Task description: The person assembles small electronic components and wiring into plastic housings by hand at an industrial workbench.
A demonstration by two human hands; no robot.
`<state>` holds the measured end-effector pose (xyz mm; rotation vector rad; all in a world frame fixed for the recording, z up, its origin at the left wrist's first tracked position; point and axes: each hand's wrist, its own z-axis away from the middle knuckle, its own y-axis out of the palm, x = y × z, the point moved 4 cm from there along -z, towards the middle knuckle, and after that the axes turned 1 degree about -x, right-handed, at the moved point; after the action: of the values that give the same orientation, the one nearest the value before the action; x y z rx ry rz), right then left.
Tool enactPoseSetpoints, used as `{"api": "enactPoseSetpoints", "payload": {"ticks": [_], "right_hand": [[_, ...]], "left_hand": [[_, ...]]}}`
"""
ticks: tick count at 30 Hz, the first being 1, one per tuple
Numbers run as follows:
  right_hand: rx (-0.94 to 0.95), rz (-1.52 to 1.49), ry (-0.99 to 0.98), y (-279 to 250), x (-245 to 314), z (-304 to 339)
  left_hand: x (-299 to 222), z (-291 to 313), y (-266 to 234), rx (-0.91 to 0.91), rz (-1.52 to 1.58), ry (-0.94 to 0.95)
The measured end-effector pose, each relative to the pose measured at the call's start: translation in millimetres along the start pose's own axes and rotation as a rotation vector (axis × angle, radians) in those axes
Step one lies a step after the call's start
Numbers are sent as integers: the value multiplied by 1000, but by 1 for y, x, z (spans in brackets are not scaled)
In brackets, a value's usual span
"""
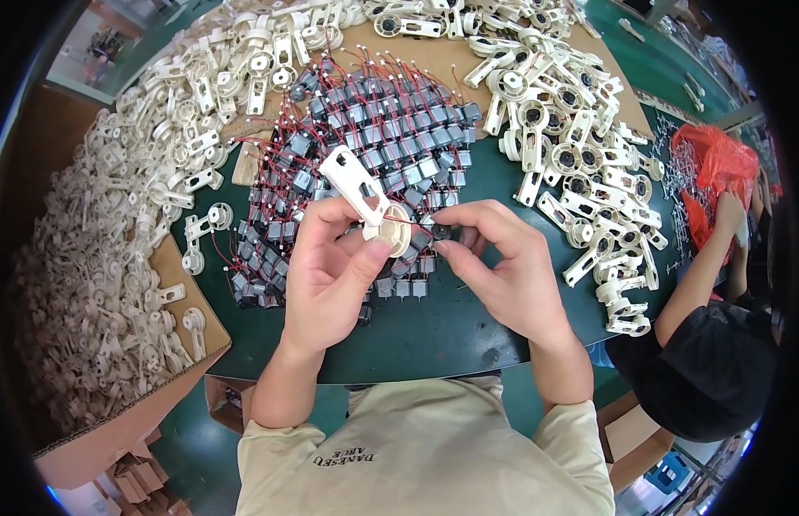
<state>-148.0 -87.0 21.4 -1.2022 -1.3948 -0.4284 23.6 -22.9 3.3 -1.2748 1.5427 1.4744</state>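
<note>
My left hand (326,279) grips a cream-white plastic housing (354,183) by its round, cup-like end, thumb in front and fingers behind. The housing's long slotted arm points up and to the left. Between thumb and fingertips, my right hand (513,267) pinches a small round black part (441,231), just right of the cup. A thin red wire (414,224) runs from the cup toward that black part. Beneath both hands lies a dense bed of small grey motors (391,129) with red leads and white plugs.
Loose white housings (115,189) fill a cardboard box (115,413) at the left. More housings, many with black centres (589,159), spread along the right. Beyond them are screws (677,172) and a red plastic bag (718,159), where a co-worker's arm (700,258) reaches in.
</note>
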Motion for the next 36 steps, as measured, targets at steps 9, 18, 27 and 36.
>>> {"api": "enactPoseSetpoints", "payload": {"ticks": [9, 18, 27, 36], "right_hand": [[-9, -434, 94, 11, -8, 7], [-32, -513, 149, 14, -13, 9], [135, -553, 249, 22, -4, 14], [-82, -340, -78, 17, -8, 6]], "left_hand": [[14, 6, 12, 130, 18, -249], [14, 6, 16, 59, 26, -108], [10, 4, 11, 50, -96, -129], [7, 1, 8, 38, 68, -179]]}}
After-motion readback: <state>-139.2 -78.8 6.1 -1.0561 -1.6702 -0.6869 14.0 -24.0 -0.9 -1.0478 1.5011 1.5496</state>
